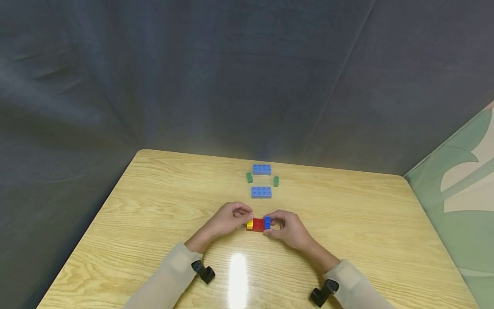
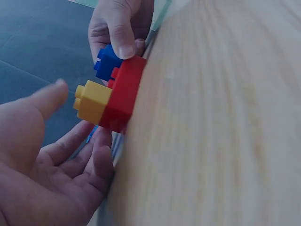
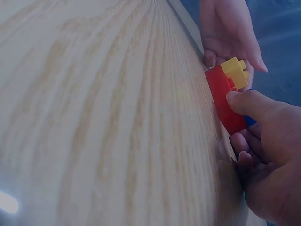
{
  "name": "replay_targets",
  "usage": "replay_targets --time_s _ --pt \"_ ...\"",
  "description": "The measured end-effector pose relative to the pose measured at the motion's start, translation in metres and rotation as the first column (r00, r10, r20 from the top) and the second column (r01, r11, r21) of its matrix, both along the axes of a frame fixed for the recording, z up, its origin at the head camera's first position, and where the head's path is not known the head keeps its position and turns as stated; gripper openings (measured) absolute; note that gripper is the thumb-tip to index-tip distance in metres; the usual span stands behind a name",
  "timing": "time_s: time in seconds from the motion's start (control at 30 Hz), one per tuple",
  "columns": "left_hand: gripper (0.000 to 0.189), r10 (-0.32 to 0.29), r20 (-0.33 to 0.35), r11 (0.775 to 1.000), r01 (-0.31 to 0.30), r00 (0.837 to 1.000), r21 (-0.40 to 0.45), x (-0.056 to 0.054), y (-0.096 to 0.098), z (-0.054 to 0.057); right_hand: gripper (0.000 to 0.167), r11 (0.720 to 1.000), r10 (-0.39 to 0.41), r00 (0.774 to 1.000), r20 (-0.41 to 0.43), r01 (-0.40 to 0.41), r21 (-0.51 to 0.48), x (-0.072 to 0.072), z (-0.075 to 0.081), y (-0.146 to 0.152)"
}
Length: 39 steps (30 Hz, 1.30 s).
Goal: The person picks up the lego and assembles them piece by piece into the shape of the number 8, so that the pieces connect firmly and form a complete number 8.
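Note:
A long red toy brick [image 1: 258,225] lies on the table in front of me. On its left end sits a small yellow brick [image 2: 94,102], and a small dark blue brick [image 1: 267,222] is on its right end. My right hand [image 1: 288,228] pinches the blue brick between thumb and fingers; the thumb partly covers it in the right wrist view. Beside the yellow end is my left hand [image 1: 230,219], holding nothing. Its thumb [image 2: 52,96] stands apart from the yellow brick, and its other fingers lie loosely bent close to the red brick's end.
Beyond the hands, two lighter blue bricks lie one behind the other, a far one [image 1: 262,169] and a nearer one [image 1: 261,192]. Between them, set to the sides, are two small green bricks, left [image 1: 249,177] and right [image 1: 275,181]. A dark curtain [image 1: 231,86] hangs behind the wooden table [image 1: 154,206].

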<state>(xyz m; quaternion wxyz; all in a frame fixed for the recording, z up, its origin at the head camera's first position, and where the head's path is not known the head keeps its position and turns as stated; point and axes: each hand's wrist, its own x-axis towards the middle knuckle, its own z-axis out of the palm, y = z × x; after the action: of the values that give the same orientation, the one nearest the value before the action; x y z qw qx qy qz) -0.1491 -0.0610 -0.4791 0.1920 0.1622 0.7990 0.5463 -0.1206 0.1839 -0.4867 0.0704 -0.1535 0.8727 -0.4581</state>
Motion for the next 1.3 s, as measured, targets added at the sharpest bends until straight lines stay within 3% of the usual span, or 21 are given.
replay_targets --time_s 0.37,0.6,0.83,1.3 --pt "0.04 0.085 -0.14 0.992 -0.071 0.986 0.103 -0.022 0.002 0.014 0.033 1.0 0.001 1.0 -0.002 -0.001 0.01 -0.001 0.001 0.0" --pt "0.05 0.078 -0.19 0.996 -0.07 0.979 0.051 -0.041 0.008 0.011 0.033 1.0 0.016 1.0 -0.004 -0.016 0.007 -0.002 -0.002 0.001" --pt "0.046 0.056 -0.256 0.998 -0.061 0.965 -0.012 -0.054 0.018 0.006 0.033 1.0 0.01 1.0 -0.002 -0.01 0.011 -0.003 -0.003 0.001" --pt "0.045 0.043 -0.263 0.996 -0.06 0.964 -0.061 -0.063 0.029 -0.001 0.032 1.0 0.001 1.0 0.007 -0.001 0.01 -0.002 -0.004 0.001"
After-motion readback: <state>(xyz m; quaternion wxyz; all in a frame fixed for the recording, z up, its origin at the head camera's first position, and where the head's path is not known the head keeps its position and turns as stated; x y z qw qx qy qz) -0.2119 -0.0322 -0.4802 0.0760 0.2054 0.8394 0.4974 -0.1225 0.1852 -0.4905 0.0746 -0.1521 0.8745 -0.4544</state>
